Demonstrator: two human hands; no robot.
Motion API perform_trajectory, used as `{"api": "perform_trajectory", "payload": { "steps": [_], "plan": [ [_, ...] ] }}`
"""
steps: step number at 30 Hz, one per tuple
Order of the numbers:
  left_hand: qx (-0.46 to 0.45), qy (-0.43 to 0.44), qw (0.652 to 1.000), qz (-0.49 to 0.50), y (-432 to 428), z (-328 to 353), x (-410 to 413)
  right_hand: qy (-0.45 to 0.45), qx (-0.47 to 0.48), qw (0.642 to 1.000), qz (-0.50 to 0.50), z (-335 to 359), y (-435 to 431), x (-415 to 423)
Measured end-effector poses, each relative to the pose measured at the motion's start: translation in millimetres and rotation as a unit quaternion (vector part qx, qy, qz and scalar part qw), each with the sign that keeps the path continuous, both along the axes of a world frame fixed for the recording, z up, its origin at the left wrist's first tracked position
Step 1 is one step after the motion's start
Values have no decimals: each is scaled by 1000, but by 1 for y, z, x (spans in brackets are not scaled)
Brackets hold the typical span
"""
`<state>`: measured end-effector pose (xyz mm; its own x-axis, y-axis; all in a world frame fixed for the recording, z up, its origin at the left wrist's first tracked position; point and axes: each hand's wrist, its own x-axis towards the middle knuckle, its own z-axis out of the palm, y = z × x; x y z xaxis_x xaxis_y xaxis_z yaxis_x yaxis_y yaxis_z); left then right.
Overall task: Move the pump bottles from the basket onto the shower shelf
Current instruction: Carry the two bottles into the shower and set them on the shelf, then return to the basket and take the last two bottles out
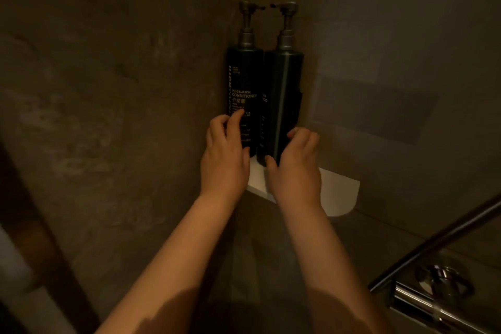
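Conditioner bottle [244, 84]: dark pump bottle, label reads "MEGA-RICH CONDITIONER", upright on shelf, deep in the corner vs. the L wall.
Second pump bottle [283, 95]: same dark type, upright, touching the conditioner bottle on its R side; label turned mostly away, only letters "OO" legible.
Pump heads: grey, both raised; spouts point at each other, tips nearly meeting.
Shower shelf [339, 192]: white corner shelf w/ rounded front edge; both bottles at its L/back end, R part bare.
Left hand [223, 160]: on lower part of conditioner bottle; fingers curled round its L side, index tip on the label, thumb near the base, so it grips the bottle.
Right hand [295, 171]: on lower part of second pump bottle; thumb on front near base, fingers wrapped round R side, also gripping.
Arms: bare, reaching up from btm of view.
Walls [108, 89]: dark mottled stone-look panels, dim light.
Btm R: dark slanted shower rail [433, 238] above chrome mixer fitting [423, 304].
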<state>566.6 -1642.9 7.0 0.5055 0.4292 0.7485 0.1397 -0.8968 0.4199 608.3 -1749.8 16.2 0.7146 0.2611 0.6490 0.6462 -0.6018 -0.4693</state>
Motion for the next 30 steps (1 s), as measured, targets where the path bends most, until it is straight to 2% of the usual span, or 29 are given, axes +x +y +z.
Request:
{"api": "perform_trajectory", "payload": {
  "steps": [4,11,15,22,30],
  "plan": [
    [28,20,999,-12,-7,-2,-34,-35,18,998,50,-6,-9,-16],
    [97,132,987,4,-8,-2,-128,-19,14,989,148,-20,-19,-77],
    [129,165,977,31,-6,-4,-195,-5,-7,981,195,-26,-18,-120],
    [81,186,971,130,-7,-16,-328,16,-5,950,310,-37,3,-228],
    [41,225,933,276,-4,-51,-495,68,-60,883,461,-73,38,-368]
  ]
}}
